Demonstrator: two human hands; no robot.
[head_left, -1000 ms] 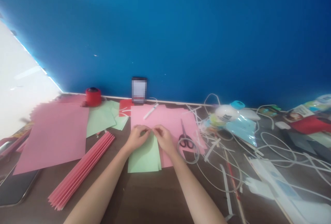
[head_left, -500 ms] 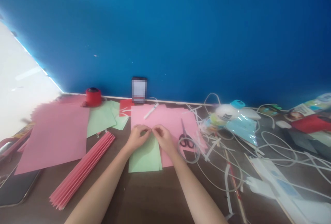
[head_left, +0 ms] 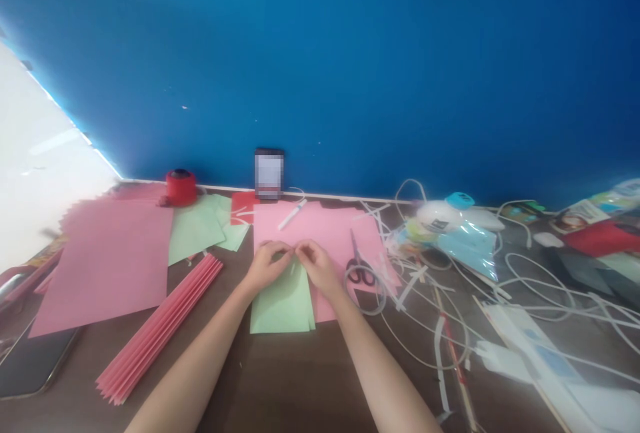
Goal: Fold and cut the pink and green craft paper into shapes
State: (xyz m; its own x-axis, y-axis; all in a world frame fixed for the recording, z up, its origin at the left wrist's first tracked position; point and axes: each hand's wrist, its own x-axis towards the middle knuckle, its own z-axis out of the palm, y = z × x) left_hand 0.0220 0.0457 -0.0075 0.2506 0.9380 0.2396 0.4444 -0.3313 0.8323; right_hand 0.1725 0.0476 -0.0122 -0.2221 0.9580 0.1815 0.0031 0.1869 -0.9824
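My left hand (head_left: 269,265) and my right hand (head_left: 316,265) meet fingertip to fingertip over the upper part of some green paper sheets (head_left: 281,310). Both are closed in a pinch. A small pale strip (head_left: 293,270) shows just under the joined fingertips; its exact kind is too blurred to tell. Beneath the green sheets lies pink paper (head_left: 327,226). Scissors (head_left: 359,266) with dark handles rest on the pink paper, right of my right hand. A white pen (head_left: 293,214) lies beyond my hands.
On the left are a pleated pink paper bundle (head_left: 160,330), a large pink sheet (head_left: 113,253), a phone (head_left: 37,360) and a red round object (head_left: 181,188). Another device (head_left: 269,174) leans against the blue wall. Cables (head_left: 430,360), paper scraps and a plastic pack (head_left: 467,246) clutter the right.
The green sheets have shifted slightly to the right, and a small pale strip now shows below my fingertips. My hands stay almost in place.
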